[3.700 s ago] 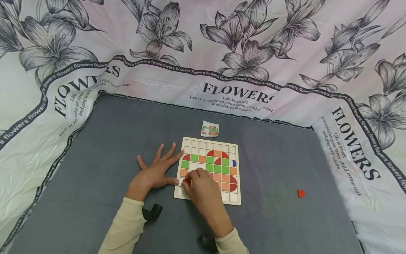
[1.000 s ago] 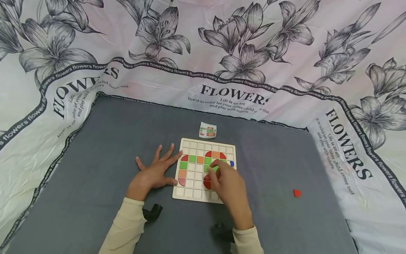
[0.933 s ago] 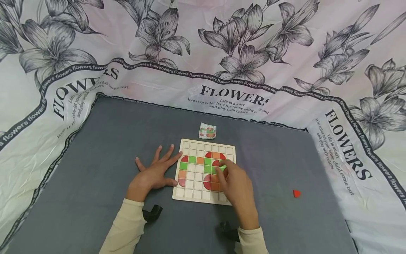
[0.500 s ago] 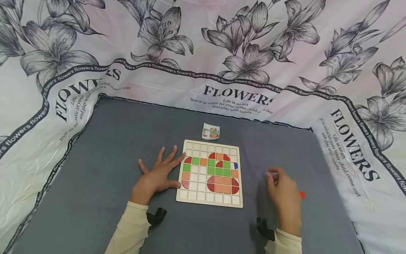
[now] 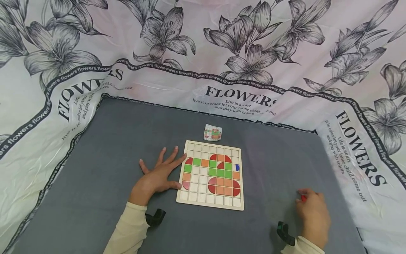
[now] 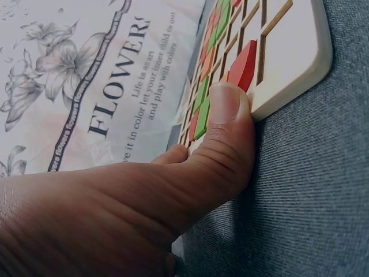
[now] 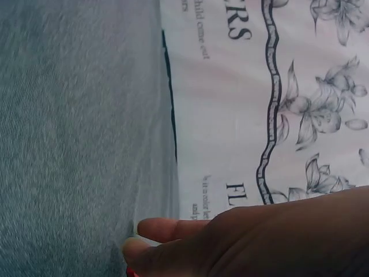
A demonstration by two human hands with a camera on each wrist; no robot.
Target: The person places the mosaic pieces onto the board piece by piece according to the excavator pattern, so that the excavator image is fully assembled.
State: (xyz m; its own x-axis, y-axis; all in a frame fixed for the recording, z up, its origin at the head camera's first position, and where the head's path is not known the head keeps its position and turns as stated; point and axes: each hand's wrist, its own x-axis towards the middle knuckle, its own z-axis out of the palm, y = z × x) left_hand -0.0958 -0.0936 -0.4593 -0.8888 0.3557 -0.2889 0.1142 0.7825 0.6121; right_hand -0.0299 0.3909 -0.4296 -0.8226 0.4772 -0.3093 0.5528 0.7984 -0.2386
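Observation:
A pale wooden grid board (image 5: 209, 205) lies on the grey table, partly filled with red, green and orange tiles and one blue-and-white tile (image 5: 237, 167). My left hand (image 5: 155, 181) spreads its fingers at the board's left edge. Its thumb (image 6: 225, 109) presses on the rim near a tilted-looking red tile (image 6: 245, 66). Far to the right, my right hand (image 5: 314, 211) pinches a small red tile (image 5: 303, 198) at the table surface. Only a sliver of that tile shows below the fingertips in the right wrist view.
A small printed pattern card (image 5: 212, 132) lies just behind the board. Flower-printed white sheeting (image 5: 241, 98) rises along the back and sides of the table. Dark wrist-camera mounts (image 5: 155, 217) stick out beside both wrists.
A red tile that my right hand held over the board now sits in its lower left cell. That hand crossed right to the loose red tile. My left hand stayed.

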